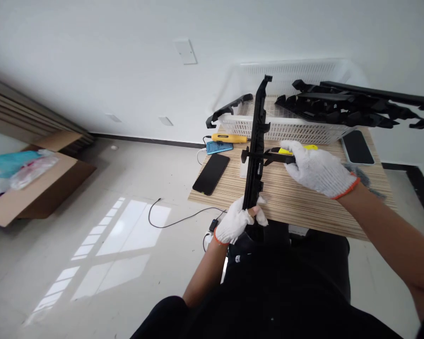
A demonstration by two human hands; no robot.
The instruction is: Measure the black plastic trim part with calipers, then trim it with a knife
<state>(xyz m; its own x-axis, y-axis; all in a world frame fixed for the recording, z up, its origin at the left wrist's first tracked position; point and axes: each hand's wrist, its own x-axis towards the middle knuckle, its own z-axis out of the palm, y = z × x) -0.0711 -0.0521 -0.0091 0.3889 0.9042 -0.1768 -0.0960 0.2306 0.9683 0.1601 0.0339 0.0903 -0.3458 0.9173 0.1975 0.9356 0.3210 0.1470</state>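
While your left hand grips the black strip upright, keep your right hand clamped on the yellow knife, cutting away from your fingers.

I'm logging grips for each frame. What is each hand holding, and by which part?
Left hand grips the long black plastic part at its near end. Right hand holds a yellow-and-black tool by its handle, against the part's middle.

We found no text, label, brand or number that could be read; any marks on the things lying on the surface were too small and blurred.
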